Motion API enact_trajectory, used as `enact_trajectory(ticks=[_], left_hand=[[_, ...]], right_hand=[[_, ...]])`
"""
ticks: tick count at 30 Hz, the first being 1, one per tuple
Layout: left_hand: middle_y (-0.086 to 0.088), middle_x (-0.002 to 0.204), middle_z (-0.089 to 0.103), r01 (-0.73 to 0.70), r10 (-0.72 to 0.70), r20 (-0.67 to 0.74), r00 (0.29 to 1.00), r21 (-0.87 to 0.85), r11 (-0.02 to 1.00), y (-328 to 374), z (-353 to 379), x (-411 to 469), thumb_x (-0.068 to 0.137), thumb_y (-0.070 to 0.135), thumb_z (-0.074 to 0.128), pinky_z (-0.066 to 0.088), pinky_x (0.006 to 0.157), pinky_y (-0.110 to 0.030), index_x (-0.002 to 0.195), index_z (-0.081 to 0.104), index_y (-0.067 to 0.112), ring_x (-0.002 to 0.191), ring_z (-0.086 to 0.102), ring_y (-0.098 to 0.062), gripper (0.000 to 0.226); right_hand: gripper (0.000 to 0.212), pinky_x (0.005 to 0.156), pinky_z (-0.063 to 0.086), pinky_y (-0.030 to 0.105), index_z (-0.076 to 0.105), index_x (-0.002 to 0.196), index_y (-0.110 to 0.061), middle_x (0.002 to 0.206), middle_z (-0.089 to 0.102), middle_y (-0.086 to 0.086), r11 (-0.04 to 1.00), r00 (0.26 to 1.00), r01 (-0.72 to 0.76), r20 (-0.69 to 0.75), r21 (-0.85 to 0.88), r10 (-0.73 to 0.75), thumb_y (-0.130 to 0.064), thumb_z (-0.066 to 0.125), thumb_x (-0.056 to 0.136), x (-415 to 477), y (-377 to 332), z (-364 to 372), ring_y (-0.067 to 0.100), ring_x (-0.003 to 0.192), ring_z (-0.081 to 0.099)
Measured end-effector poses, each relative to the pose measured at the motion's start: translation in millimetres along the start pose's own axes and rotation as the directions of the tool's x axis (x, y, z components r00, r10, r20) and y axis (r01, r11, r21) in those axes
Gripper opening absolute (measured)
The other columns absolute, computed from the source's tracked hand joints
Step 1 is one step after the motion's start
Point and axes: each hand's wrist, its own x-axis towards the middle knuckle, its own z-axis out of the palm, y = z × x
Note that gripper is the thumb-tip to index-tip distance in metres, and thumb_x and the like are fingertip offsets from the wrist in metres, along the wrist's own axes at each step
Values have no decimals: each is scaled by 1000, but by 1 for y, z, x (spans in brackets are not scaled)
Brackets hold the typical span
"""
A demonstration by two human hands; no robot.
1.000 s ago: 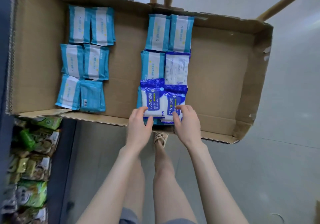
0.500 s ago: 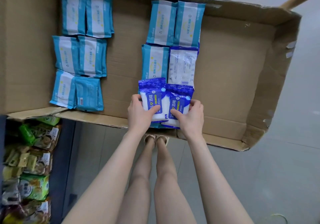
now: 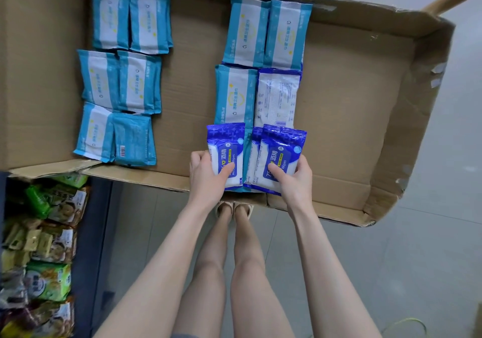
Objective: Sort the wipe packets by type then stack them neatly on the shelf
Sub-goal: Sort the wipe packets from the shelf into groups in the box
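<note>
1. A pale grey floor [image 3: 430, 259] lies under a wide, shallow brown cardboard box [image 3: 352, 102]. Low on the left, a dark shelf [image 3: 88, 259] holds green snack bags [image 3: 47, 280].
2. In the left part of the box, six light-blue-and-white wipe packets [image 3: 120, 76] lie flat in three rows of two. They look like one type, kept well apart from the rest.
3. The middle column is mixed. Three more light-blue packets [image 3: 266, 32] sit at the far end, and a dark-blue-edged packet lying white side up [image 3: 277, 97] is just beside the third.
4. At the near edge, the left hand [image 3: 206, 175] grips one dark-blue alcohol wipe packet [image 3: 227, 149], thumb on its face. The right hand [image 3: 297, 181] grips a second dark-blue packet [image 3: 281, 152] the same way. Another dark-blue packet [image 3: 250, 160] shows between them.
5. My reading is that sorting is partly done — the left group is settled. The middle column still needs the dark-blue packets separated from the light-blue ones, and the flipped one turned over. Neat stacking by type comes after that.
</note>
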Motion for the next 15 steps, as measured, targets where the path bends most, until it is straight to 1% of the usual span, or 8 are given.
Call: enact_trajectory(ticks=[2, 4, 6, 7, 9, 12, 13, 15], left_hand=[[1, 114, 51, 12, -7, 40, 999, -109, 994, 5, 0, -1, 91, 21, 60, 39, 80, -19, 116, 52, 14, 103, 52, -10, 27], [2, 115, 60, 26, -10, 78, 997, -215, 976, 13, 1, -1, 93, 23, 57, 47, 78, -23, 112, 49, 22, 103, 59, -12, 20], [4, 112, 62, 17, 10, 103, 995, -253, 967, 24, 4, 1, 94, 23, 56, 49, 83, -27, 107, 47, 28, 102, 61, -12, 16], [5, 111, 63, 7, 24, 115, 993, -265, 964, 31, 6, 3, 94, 24, 56, 50, 86, -30, 104, 47, 31, 103, 61, -13, 15], [3, 114, 63, -10, 54, 146, 988, -290, 957, 47, 10, 9, 94, 25, 55, 51, 88, -33, 105, 49, 33, 103, 62, -13, 15], [1, 114, 65, 26, 42, 187, 981, -345, 938, 66, 14, 21, 95, 23, 54, 53, 85, -31, 114, 51, 21, 101, 64, -13, 19], [0, 114, 65, 29, 45, 197, 979, -358, 933, 70, 16, 25, 95, 23, 54, 52, 87, -32, 114, 52, 21, 101, 64, -13, 18], [-1, 118, 62, -16, 89, 197, 976, -341, 940, 77, 21, 35, 94, 30, 54, 50, 94, -37, 110, 55, 24, 106, 61, -14, 18]], right_hand=[[24, 77, 57, 35, 56, 102, -9, 103, 70, 9, 999, 1000, -25, 13, 42, 24, -3, 70, 82, -2, -3, -2, 22, 89, 69], [20, 70, 57, 27, 57, 100, -6, 100, 70, 9, 996, 1000, -16, 12, 86, 15, -1, 68, 84, -4, -8, -6, 18, 82, 69], [19, 64, 55, 21, 57, 100, -7, 96, 70, 5, 990, 1000, 13, 0, 139, -13, 0, 66, 85, -6, -15, -15, 13, 77, 68], [19, 64, 55, 21, 57, 100, -8, 95, 70, 3, 987, 1000, 24, -1, 158, -24, 0, 65, 85, -5, -19, -19, 12, 77, 68], [19, 67, 57, 25, 57, 101, -10, 99, 71, 2, 986, 999, 24, 22, 167, -28, -3, 66, 86, -2, -26, -26, 14, 82, 70], [19, 76, 58, 34, 58, 101, -12, 103, 71, 5, 982, 999, 14, 29, 190, -20, -4, 66, 86, 9, -33, -31, 21, 89, 70], [18, 78, 58, 36, 58, 100, -13, 103, 71, 5, 978, 1000, 17, 16, 209, -21, -4, 66, 86, 12, -34, -33, 22, 89, 70], [18, 79, 57, 36, 58, 98, -15, 100, 71, 3, 971, 999, 43, -7, 234, -43, -3, 65, 86, 20, -39, -35, 20, 88, 70]])
